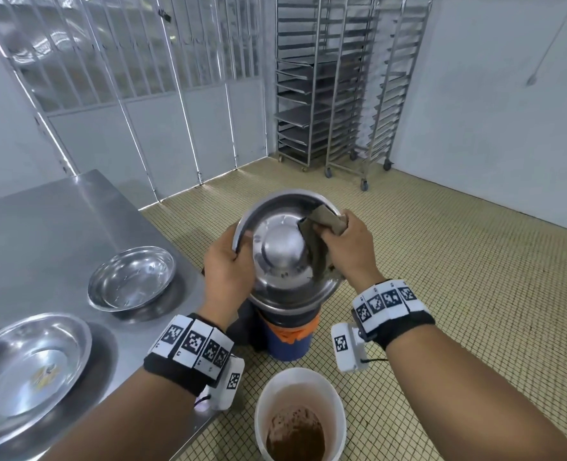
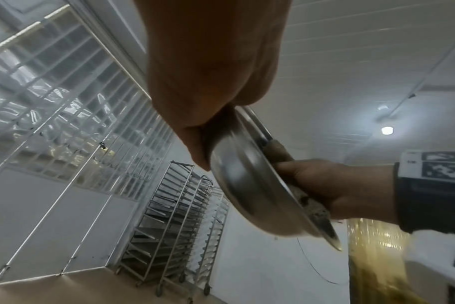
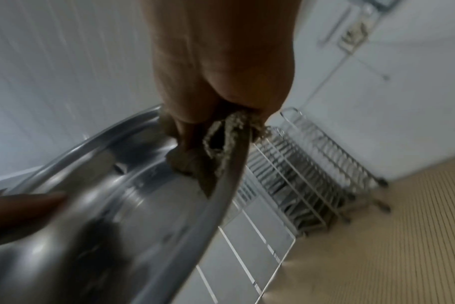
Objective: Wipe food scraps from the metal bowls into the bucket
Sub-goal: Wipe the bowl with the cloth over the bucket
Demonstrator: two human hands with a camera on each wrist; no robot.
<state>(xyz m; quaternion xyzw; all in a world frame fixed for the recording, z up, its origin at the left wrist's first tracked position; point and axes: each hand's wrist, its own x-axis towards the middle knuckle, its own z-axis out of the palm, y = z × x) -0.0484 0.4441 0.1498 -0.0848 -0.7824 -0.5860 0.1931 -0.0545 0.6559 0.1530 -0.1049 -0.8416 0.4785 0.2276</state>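
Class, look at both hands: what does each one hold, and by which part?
The left hand grips the tilted metal bowl by its left rim. The right hand holds a bunched brown cloth against the bowl's right inner side.

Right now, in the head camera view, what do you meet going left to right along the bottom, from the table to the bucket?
Large metal bowl on the steel table → smaller metal bowl → left wrist band → white bucket on the tiled floor.
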